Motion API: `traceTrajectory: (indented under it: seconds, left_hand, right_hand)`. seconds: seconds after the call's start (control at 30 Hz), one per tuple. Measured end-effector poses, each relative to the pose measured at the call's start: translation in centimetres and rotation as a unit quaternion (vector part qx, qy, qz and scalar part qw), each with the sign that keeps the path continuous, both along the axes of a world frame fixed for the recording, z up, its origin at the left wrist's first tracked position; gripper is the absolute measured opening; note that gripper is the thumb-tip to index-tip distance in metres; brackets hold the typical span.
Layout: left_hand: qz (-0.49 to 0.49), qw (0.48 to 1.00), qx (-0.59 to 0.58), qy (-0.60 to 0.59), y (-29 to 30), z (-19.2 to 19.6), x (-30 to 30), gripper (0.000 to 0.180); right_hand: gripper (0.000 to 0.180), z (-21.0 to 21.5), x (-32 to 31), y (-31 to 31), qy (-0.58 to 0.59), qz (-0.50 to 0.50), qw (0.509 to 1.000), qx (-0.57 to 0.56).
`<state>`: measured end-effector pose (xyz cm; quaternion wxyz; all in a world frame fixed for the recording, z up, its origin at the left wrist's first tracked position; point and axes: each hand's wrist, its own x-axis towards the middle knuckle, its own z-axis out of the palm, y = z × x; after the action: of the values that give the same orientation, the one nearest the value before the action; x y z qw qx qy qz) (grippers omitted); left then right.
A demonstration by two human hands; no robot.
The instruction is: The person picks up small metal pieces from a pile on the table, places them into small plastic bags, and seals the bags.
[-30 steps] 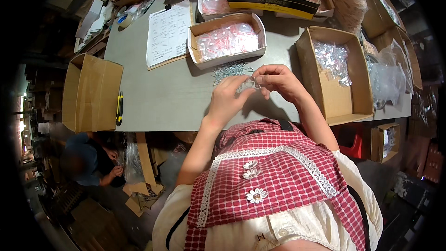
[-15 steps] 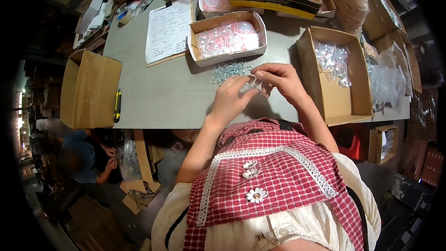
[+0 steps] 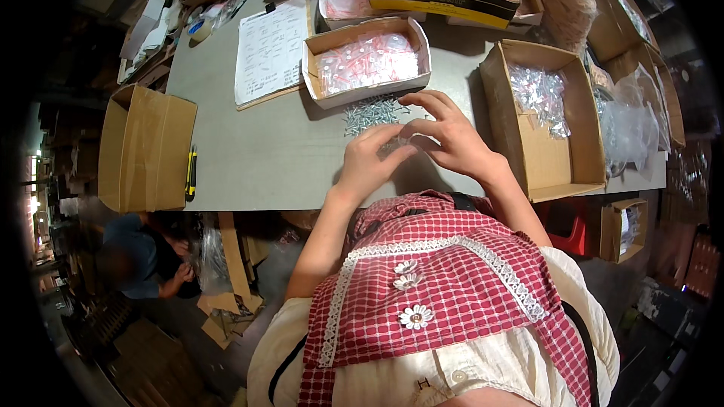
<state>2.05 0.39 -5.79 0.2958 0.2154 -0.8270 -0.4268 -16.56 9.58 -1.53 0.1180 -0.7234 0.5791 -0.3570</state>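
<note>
Two hands (image 3: 407, 152), one screw pile (image 3: 371, 112)

Clipboard sheet (image 3: 270, 51), yellow knife (image 3: 191, 172), folded carton (image 3: 145, 148)

The person wears a red-and-white checked pinafore (image 3: 445, 286) trimmed with white lace (image 3: 422, 247). Three white fabric flowers (image 3: 411, 286) run down below the lace. Beneath the pinafore lies a cream blouse (image 3: 483, 369) with black straps; the forearms are bare.

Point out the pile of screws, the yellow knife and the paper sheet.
pile of screws (image 3: 371, 113): head view, middle of the heap.
yellow knife (image 3: 191, 171): head view, middle of its handle.
paper sheet (image 3: 270, 50): head view, centre of the page.
</note>
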Motion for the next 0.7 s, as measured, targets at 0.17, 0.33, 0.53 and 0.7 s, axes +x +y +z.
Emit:
traceTrajectory:
  seconds: [0.17, 0.33, 0.53, 0.7]
  left_hand:
    - [0.001, 0.971, 0.237, 0.035, -0.2, 0.5, 0.5, 0.031]
    - [0.049, 0.961, 0.273, 0.015, -1.1, 0.7, 0.0, 0.032]
    - [-0.061, 0.923, 0.38, -0.004, -1.5, 3.9, -1.3, 0.02]
    - [-0.062, 0.919, 0.388, 0.015, -1.7, 3.4, -2.4, 0.012]
  right_hand:
    - [0.011, 1.6, -0.6, 0.5, -0.289, 0.016, 0.953, 0.093]
    - [0.016, -0.2, -1.5, 0.1, -0.187, -0.123, 0.964, 0.142]
    - [0.02, 0.7, -1.0, 0.7, -0.47, -0.058, 0.848, 0.238]
    - [0.02, 1.1, -0.4, 0.8, -0.54, -0.05, 0.801, 0.252]
